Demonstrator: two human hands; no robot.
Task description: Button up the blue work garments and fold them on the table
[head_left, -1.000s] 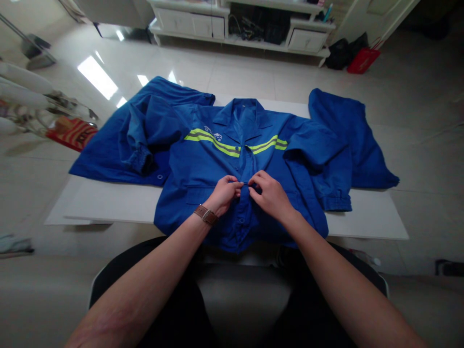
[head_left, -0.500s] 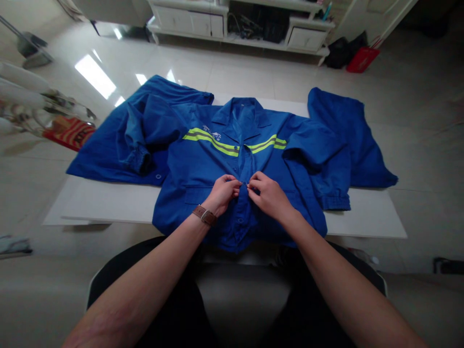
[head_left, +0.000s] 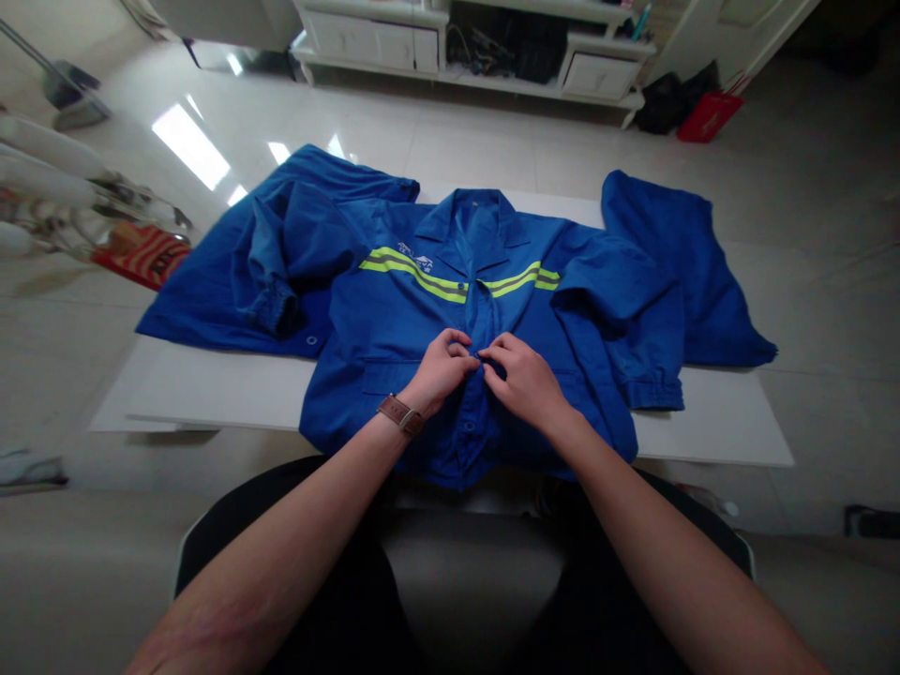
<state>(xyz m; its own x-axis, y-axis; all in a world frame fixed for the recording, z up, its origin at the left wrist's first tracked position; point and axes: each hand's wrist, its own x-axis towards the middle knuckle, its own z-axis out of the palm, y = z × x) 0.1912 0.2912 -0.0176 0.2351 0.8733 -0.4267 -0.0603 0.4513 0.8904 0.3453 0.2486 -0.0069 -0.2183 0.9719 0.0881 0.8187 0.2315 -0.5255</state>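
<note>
A blue work jacket (head_left: 414,328) with yellow-green and grey chest stripes lies front up on a white table (head_left: 232,389), its collar away from me. At the middle of its front placket, my left hand (head_left: 444,370) pinches the cloth edge, fingers curled. My right hand (head_left: 520,375) pinches the same placket just to the right, fingertips nearly touching the left ones. The button between the fingertips is mostly hidden. Another button (head_left: 469,426) shows below the hands, and one more (head_left: 461,286) above, at the stripe.
Other blue cloth (head_left: 203,272) lies under the left sleeve, and more blue cloth (head_left: 703,281) at the right. Beyond the table stand a white cabinet (head_left: 380,42) and a red bag (head_left: 709,114). A dustpan (head_left: 70,89) is at the far left.
My left hand has shifted slightly up and right, its fingertips now over the button. My right hand stays almost in place. The whole view has moved a little.
</note>
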